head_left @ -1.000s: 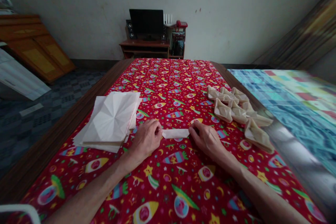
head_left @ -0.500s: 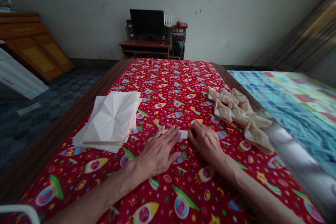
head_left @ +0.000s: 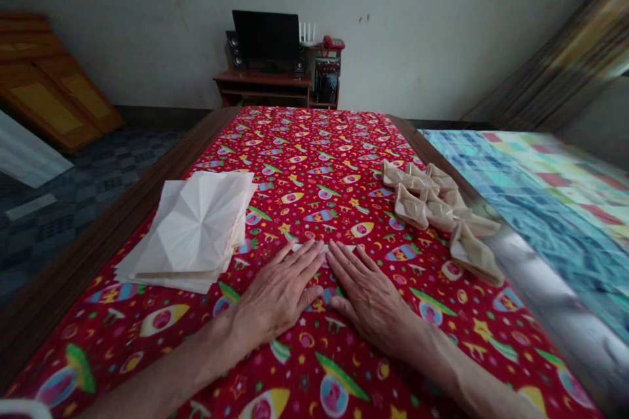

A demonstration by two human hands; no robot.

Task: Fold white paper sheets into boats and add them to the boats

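Observation:
Flat on the red patterned cloth [head_left: 344, 170], my left hand [head_left: 282, 285] presses its outstretched fingers on a narrow folded strip of white paper [head_left: 325, 249]. My right hand [head_left: 368, 288] lies beside it, fingers straight and flat on the strip's right part. Most of the strip is hidden beneath both hands; only slivers show at the fingertips. To the left sits a stack of creased white paper sheets [head_left: 196, 222], its top sheet marked with star-like folds. Off to the right stand several folded paper boat-like shapes [head_left: 413, 207], close together.
A dark wooden table edge [head_left: 147, 190] runs along the left. Beyond the far end are a monitor [head_left: 265, 36] and a red telephone [head_left: 334, 44] on a desk. A bed with a blue checked cover [head_left: 496, 196] lies to the right.
My right hand has gone from curled fingers at the strip's right end to lying flat on it, closer to my left hand. The whole view has shifted slightly.

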